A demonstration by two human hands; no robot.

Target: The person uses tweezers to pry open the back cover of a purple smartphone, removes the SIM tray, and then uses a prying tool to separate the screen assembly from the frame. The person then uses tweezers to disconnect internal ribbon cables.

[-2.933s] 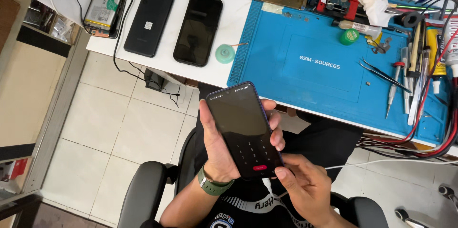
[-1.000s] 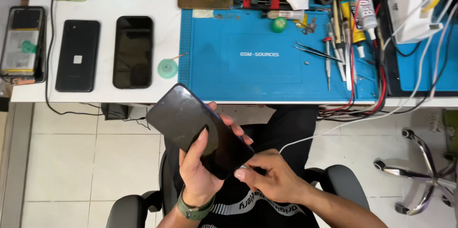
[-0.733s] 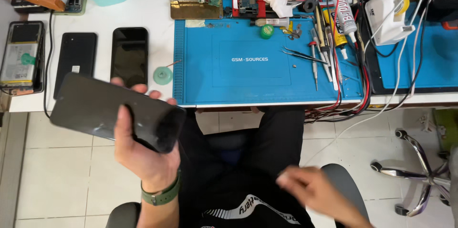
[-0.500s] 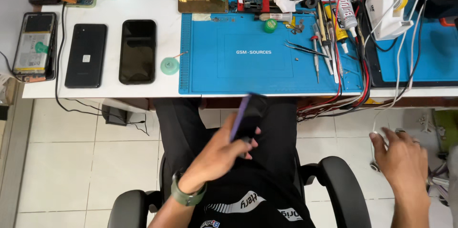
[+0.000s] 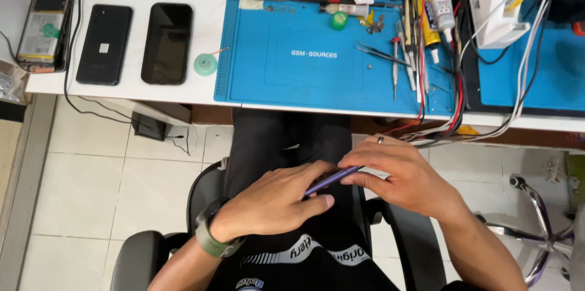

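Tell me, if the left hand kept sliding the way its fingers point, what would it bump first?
Probably the right hand: the left hand points right along the thin purple-edged phone both hold.

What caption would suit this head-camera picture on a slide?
Seated at a workbench, a person holds a purple-edged phone edge-on over the lap, left hand and right hand at either end.

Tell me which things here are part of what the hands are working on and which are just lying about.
In hand:
- left hand
- right hand
- purple phone, seen edge-on, held between both hands

Lying about:
- two black phones
- blue mat
- tweezers
- glue tube
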